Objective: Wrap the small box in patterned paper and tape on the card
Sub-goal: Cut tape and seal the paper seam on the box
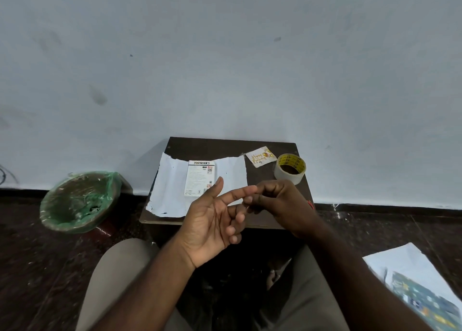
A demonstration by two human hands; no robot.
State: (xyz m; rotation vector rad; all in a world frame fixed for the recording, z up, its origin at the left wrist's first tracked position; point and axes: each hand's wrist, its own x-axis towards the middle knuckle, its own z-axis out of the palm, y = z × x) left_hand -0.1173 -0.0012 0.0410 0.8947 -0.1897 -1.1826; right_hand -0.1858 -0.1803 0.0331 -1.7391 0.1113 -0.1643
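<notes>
While I sit facing a pale wall, my left hand [212, 220] is raised palm-up above the near edge of the surface [212, 147]. Its thumb is upright, the forefinger is extended to the right, and the other fingers are loosely bent. It holds nothing.

My right hand [277, 200] is back-up beside it, with the fingers curled and the tips bunched against the tip of the left forefinger. Whether anything thin is pinched there, I cannot tell.

Task items, all on the small dark surface:
- The paper [170, 188] lies flat with its white side up, covering the left and middle of the surface. Its left edge is ragged and its near-left corner reaches the rim.
- The small box [200, 178] lies flat on the middle of the paper, printed face up, with the brand name at the far end. Neither hand touches it, and my left thumb overlaps its near-right corner in view.
- The card [260, 156] lies at the far right, just beyond the paper's far-right corner, with gold lettering and balloons showing.
- The tape roll [290, 172] lies flat just right of the card, near the right edge, with the hole facing up.

Other items: a bin [77, 200] with a green liner stands on the dark floor to the left of the surface. A second sheet [420, 288] lies on the floor at my right, partly white and partly showing a blue pattern.
</notes>
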